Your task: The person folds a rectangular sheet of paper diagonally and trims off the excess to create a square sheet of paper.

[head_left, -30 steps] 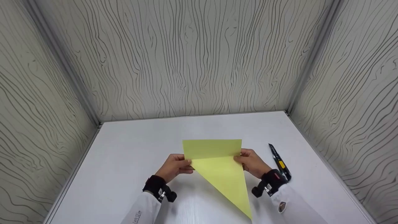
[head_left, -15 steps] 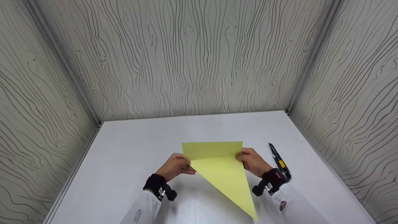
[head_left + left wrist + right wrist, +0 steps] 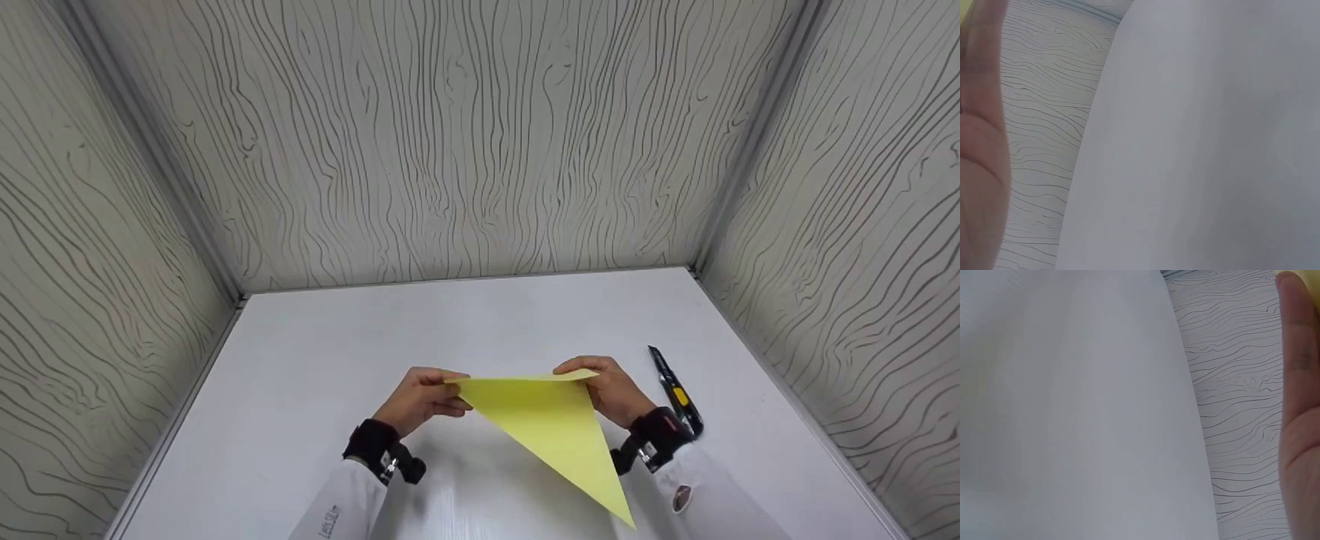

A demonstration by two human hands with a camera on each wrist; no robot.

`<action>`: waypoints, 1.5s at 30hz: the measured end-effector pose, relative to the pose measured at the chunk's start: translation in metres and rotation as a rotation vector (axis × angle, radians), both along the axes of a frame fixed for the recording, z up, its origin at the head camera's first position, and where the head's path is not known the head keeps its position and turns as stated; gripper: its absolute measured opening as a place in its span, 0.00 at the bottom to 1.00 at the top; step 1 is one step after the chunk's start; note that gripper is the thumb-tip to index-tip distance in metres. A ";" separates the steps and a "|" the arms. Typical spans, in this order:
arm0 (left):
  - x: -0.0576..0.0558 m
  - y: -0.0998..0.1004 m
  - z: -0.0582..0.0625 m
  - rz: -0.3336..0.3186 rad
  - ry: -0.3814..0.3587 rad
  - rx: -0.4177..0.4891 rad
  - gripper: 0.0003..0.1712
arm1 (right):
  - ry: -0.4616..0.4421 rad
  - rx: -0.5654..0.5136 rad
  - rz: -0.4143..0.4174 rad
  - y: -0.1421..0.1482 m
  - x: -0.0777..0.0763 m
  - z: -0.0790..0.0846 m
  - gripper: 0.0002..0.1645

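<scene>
A sheet of yellow paper (image 3: pixel 551 431) is held up between both hands over the white table, its pointed corner hanging down to the lower right. My left hand (image 3: pixel 421 399) pinches the paper's upper left end between thumb and fingers. At the upper right end my right hand (image 3: pixel 609 391) grips it, fingers over the top edge. The upper strip of the sheet is seen nearly edge-on, bent over along a line between the hands. In the left wrist view part of the left hand (image 3: pixel 982 152) shows at the left edge; the right wrist view catches the right hand (image 3: pixel 1302 399) at its right edge.
A black utility knife with a yellow slider (image 3: pixel 679 396) lies on the white table (image 3: pixel 322 360), just right of the right hand. Wood-grain patterned panels (image 3: pixel 465 150) close in the back and both sides.
The paper's upper strip has folded down from standing upright to nearly edge-on. The right fingers have come over its top edge, and the hanging corner has swung slightly right. The knife stays put.
</scene>
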State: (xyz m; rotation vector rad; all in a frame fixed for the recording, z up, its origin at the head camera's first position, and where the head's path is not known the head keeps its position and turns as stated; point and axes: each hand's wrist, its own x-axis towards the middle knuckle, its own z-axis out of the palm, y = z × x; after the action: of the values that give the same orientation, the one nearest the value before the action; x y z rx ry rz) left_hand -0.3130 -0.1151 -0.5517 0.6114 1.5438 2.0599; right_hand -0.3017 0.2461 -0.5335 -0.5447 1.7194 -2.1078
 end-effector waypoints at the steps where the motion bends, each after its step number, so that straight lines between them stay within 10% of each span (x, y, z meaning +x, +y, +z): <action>1: 0.000 0.000 0.000 0.003 0.004 -0.003 0.18 | 0.004 0.001 -0.002 0.000 0.000 0.000 0.16; 16: 0.001 0.001 0.000 -0.023 -0.008 0.091 0.20 | 0.011 -0.065 0.033 -0.003 0.000 -0.002 0.18; 23: 0.000 0.008 0.002 0.107 0.029 -0.110 0.16 | 0.001 -0.129 0.142 0.002 -0.001 -0.006 0.29; 34: -0.001 0.015 -0.004 0.201 0.027 -0.263 0.13 | 0.019 0.299 -0.107 -0.002 -0.003 -0.014 0.14; 45: 0.004 0.013 -0.008 0.126 0.025 -0.347 0.15 | 0.036 0.448 -0.041 0.000 -0.001 -0.008 0.21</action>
State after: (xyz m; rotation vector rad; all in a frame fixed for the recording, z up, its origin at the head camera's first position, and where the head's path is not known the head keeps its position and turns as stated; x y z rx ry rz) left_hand -0.3087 -0.1017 -0.5594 0.4189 1.9393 1.8113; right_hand -0.3032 0.2463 -0.5415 -0.4162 2.1495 -1.6620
